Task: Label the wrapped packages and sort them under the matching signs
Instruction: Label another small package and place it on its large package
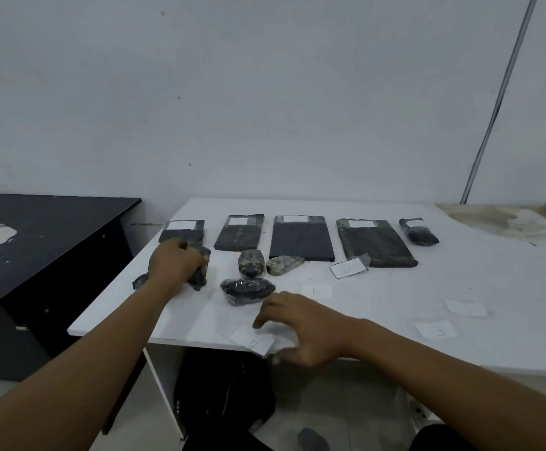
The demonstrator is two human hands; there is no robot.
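In the head view, the left hand [175, 260] is gripping a dark wrapped package [200, 266] at centre left of the white table [460, 288]. The right hand [301, 327], fingers spread loosely, is resting on a paper label [258, 342] at the table's lower edge. Five labelled packages are lying in a row across mid-frame, the largest flat package [301, 238] in the middle.
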